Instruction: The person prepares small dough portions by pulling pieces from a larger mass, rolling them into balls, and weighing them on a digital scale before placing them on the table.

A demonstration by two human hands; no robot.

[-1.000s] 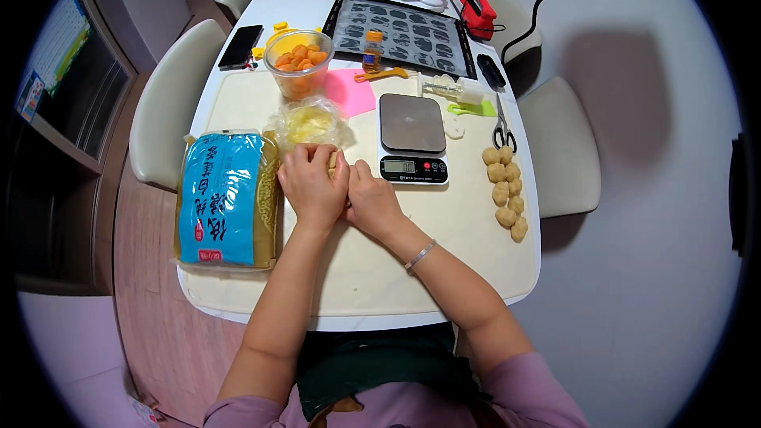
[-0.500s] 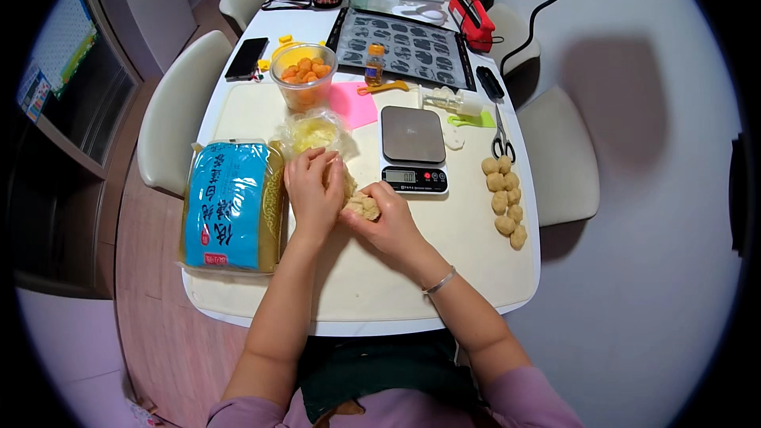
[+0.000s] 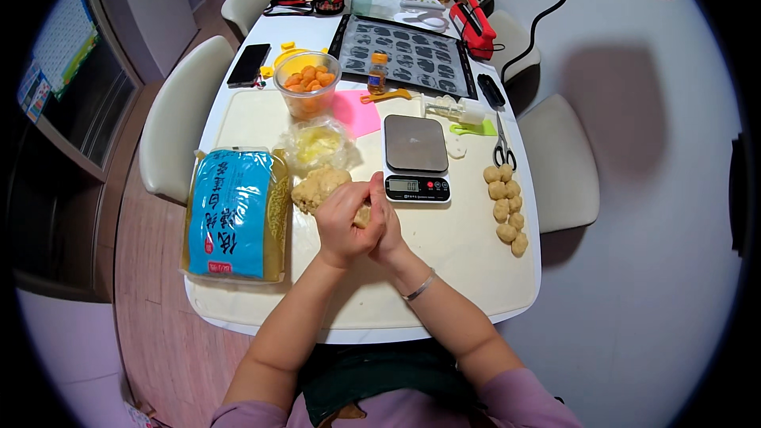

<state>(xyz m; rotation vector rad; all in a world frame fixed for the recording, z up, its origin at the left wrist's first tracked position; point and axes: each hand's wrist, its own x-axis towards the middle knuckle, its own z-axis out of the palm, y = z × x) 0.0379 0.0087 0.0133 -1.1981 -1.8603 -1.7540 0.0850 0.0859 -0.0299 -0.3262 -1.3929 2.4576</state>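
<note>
Left hand [image 3: 341, 230] and right hand [image 3: 388, 231]: pressed together, closed around pale dough piece [image 3: 362, 216]. Rough dough lump [image 3: 319, 185]: ten o'clock of them, just beside. Flat-topped scale [image 3: 416, 144]: one o'clock. Rounded dough balls [image 3: 506, 210]: three o'clock. Smooth cream mat [image 3: 464, 257]: broad open stretch, four o'clock, toward curved edge of worktop [image 3: 357, 336].

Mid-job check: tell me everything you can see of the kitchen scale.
The scale has a white body, apparently plastic, a square grey metallic-looking plate with rounded corners, and a black front panel. The panel holds a display showing digits, plus a red button and more beside it. It lies flat on the cream mat, panel toward the person, whole plate exposed. The left hand and right hand are near its front left corner; contact is unclear.
</note>
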